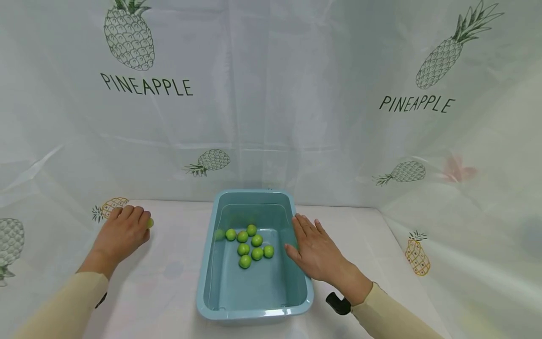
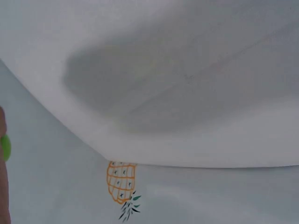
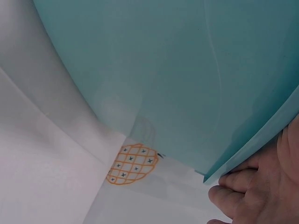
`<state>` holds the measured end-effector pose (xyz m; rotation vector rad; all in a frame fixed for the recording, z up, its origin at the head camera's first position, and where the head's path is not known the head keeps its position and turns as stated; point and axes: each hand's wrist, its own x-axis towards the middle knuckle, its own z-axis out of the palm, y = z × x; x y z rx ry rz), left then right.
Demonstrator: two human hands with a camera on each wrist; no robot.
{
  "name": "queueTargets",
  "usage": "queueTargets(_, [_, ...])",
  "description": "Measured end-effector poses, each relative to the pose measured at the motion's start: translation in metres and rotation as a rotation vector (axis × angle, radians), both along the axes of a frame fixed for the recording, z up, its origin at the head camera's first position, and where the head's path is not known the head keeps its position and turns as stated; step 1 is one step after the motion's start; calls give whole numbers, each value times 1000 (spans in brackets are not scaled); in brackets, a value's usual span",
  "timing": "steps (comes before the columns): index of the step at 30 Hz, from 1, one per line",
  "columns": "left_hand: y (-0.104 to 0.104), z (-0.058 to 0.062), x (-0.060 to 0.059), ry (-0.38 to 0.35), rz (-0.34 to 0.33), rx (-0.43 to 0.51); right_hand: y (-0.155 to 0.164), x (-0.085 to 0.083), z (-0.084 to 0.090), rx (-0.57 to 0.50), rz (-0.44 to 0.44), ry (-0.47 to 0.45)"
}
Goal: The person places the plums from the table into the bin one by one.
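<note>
The left hand (image 1: pixel 123 230) curls over a green fruit (image 1: pixel 150 222) on the tabletop (image 1: pixel 165 278), mostly hiding it. The right hand (image 1: pixel 315 249) rests flat, fingers straight, on the blue tub's (image 1: pixel 254 313) right rim, covering part of it; eight more fruits (image 1: pixel 250 245) lie inside the tub.

The basin (image 1: pixel 254 308) looks like moulded plastic, pale teal, smooth and glossy; its rim catches the light, and in the right wrist view its wall (image 3: pixel 177 70) shows an even, slightly satin sheen. The small green fruits (image 1: pixel 250 245) inside have smooth, faintly shiny skins. The surface (image 1: pixel 169 278) is covered by a thin white sheet that looks like plastic film or coated cloth, smooth and softly lustrous, with printed pineapples. The same sheet forms the backdrop (image 1: pixel 271 94), creased and faintly translucent. The sleeves (image 1: pixel 63 310) look like soft, matt, cream knitted cloth. A matt black strap (image 1: pixel 338 303) sits at the right wrist.
</note>
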<state>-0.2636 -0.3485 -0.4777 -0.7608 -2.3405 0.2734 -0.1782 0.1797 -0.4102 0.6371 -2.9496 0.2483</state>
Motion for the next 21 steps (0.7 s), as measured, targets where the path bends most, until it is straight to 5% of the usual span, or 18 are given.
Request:
queueTargets(15, [7, 25, -7, 290, -31, 180, 1, 1, 0, -3, 6, -1])
queueTargets(21, [14, 36, -10, 333, -24, 236, 1, 1, 1, 0, 2, -9])
